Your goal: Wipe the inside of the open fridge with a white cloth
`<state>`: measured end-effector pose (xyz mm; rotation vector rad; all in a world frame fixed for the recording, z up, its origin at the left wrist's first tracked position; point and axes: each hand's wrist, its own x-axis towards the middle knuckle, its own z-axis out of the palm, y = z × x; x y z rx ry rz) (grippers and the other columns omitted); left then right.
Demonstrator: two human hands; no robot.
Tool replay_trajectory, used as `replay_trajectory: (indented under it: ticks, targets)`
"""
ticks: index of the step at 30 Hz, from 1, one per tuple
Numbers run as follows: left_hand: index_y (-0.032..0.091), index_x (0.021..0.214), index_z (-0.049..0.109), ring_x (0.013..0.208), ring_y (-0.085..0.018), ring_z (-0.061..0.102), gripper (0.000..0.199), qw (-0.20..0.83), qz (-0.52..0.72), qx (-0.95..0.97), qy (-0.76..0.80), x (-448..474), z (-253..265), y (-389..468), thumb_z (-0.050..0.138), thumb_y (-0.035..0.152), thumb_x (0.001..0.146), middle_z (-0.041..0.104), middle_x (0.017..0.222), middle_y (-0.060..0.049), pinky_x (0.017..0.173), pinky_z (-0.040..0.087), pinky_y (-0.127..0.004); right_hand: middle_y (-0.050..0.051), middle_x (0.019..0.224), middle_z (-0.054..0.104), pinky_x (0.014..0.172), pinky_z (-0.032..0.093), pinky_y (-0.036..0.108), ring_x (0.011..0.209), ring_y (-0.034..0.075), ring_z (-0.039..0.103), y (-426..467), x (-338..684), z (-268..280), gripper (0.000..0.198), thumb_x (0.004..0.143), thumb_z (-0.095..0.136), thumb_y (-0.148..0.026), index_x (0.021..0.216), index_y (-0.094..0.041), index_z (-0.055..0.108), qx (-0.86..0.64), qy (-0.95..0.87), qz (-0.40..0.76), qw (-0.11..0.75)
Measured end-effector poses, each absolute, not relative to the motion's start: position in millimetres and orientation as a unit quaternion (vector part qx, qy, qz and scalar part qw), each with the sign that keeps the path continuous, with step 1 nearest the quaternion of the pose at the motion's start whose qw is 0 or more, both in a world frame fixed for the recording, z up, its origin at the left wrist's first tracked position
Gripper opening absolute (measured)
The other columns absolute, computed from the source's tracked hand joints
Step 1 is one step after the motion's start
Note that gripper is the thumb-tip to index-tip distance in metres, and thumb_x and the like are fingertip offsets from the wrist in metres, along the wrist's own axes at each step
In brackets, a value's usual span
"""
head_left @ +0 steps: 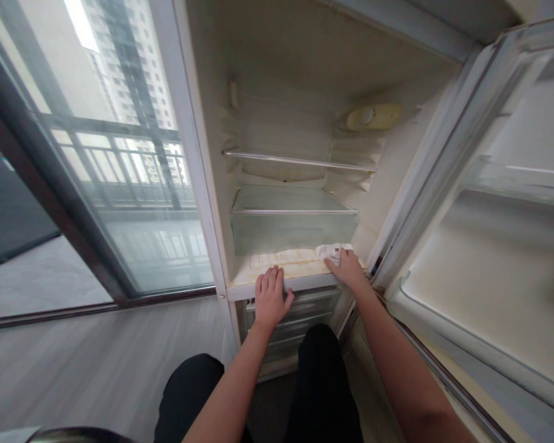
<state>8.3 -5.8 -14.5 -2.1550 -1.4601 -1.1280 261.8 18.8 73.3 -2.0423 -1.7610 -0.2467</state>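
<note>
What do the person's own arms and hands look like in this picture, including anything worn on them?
Both forearms are bare up to the picture's lower edge: no sleeves in view. The left hand and the right hand wear no gloves, and no rings, watch or bracelet can be made out. Fingernails look short and unpainted, though the picture is soft. Dark trousers cover the legs below.

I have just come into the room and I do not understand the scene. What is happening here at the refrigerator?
A person crouches before an open, empty white refrigerator. The right hand presses a crumpled white cloth on the yellow-stained bottom ledge, below the clear plastic drawer. The left hand rests flat on the front edge of that ledge. The refrigerator door stands open at the right.
</note>
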Motion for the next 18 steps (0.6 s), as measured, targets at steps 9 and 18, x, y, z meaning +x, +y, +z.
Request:
replay_trajectory:
  ticks: [9,18]
  targets:
    - [0.011,0.147,0.046,0.141,-0.033,0.047,0.060,0.158,-0.392,-0.751,-0.508,8,-15,-5,0.049,0.035,0.092,0.053,0.150,-0.017,0.121,0.027,-0.051,0.011,0.124,0.062,0.097,0.051,0.044,0.110,0.023,0.061,48,148,76,0.037,0.096,0.062,-0.043,0.123,-0.017,0.062,-0.583,-0.754,0.021,0.301]
    - [0.011,0.149,0.044,0.141,-0.032,0.047,0.060,0.167,-0.374,-0.768,-0.493,1,-16,-5,0.048,0.035,0.094,0.051,0.152,-0.016,0.121,0.026,-0.049,0.011,0.119,0.064,0.097,0.052,0.043,0.110,0.023,0.062,57,131,67,0.035,0.096,0.059,-0.042,0.119,-0.016,0.062,-0.591,-0.720,0.075,0.355]
